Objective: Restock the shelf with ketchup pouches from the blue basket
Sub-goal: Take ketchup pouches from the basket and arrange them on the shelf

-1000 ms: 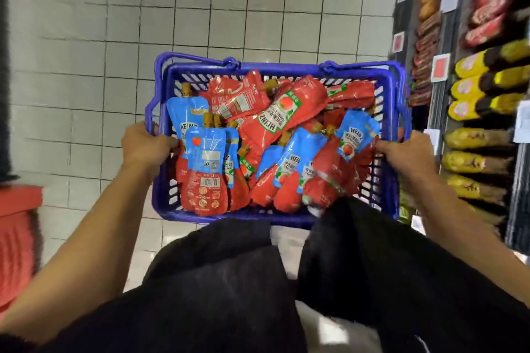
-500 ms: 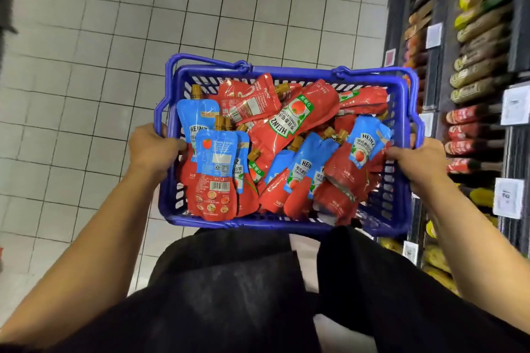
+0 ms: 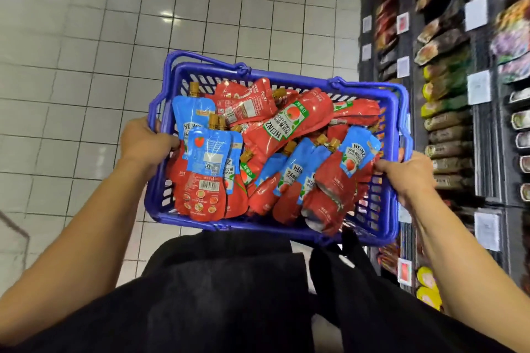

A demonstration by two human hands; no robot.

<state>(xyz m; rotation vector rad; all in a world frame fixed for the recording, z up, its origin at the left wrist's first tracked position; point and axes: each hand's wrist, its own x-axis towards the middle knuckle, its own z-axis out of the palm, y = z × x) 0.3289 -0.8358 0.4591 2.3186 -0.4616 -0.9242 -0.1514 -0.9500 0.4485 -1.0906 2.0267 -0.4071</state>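
Both hands are gripping the blue basket (image 3: 275,228); left hand (image 3: 143,142) curling over one side rim, right hand (image 3: 407,178) over the other; ketchup pouches (image 3: 275,157) are lying piled inside; shelf (image 3: 459,112) is standing to my right.

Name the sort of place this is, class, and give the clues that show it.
Most likely a supermarket aisle: shelves of packaged goods with price tags on their edges, a tiled floor, and a blue basket full of ketchup pouches carried in both hands.

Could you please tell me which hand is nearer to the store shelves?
Right. The right hand grips the blue basket rim on the side beside the store shelves; the left hand grips the opposite rim, over the tiled floor.
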